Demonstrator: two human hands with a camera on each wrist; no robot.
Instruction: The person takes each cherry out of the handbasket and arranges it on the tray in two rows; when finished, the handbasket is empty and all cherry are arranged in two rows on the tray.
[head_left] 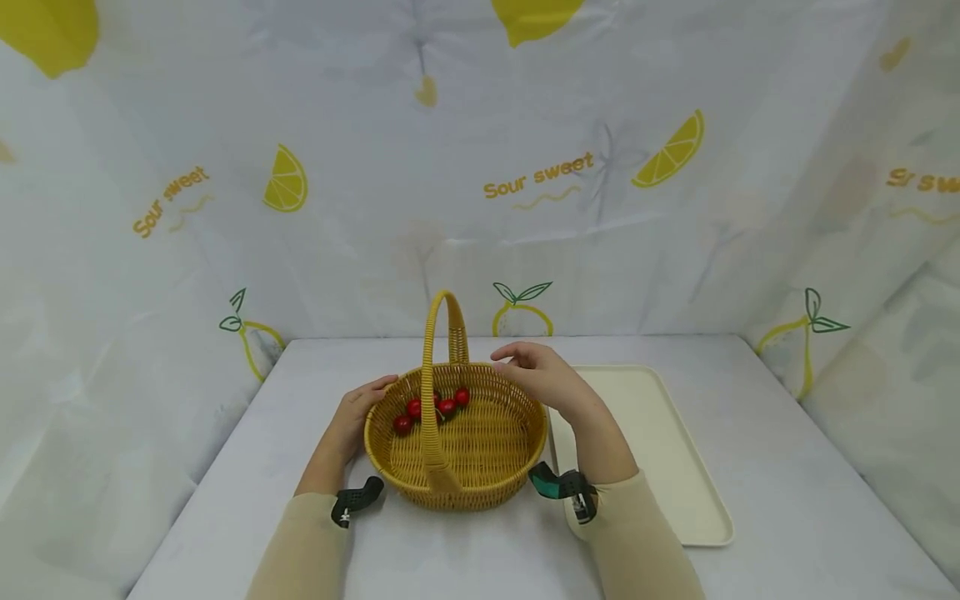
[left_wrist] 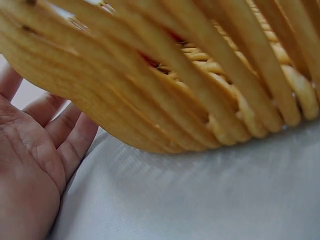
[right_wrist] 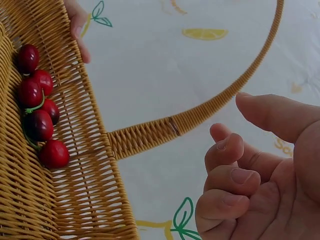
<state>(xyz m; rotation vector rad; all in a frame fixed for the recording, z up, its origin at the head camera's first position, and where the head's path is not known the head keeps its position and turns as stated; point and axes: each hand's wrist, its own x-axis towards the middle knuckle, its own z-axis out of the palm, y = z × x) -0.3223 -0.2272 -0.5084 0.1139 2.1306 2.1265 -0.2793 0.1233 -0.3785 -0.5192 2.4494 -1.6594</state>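
An oval wicker basket (head_left: 480, 446) with a tall arched handle (head_left: 429, 367) stands on the white table. Inside, along its left part, lie several red cherries (right_wrist: 40, 126), some with green stems. My left hand (head_left: 352, 421) lies along the basket's left outer side; the left wrist view shows its fingers (left_wrist: 75, 135) extended against or just beside the weave. Above the back right rim hovers my right hand (head_left: 551, 383), its fingers loosely bent around nothing. In the right wrist view the right hand (right_wrist: 255, 185) appears apart from the handle.
A cream rectangular tray (head_left: 663, 454) lies to the right of the basket, partly under my right forearm. Behind the table hangs a white cloth (head_left: 360, 250) printed with lemons and lettering. Each wrist wears a dark strapped device.
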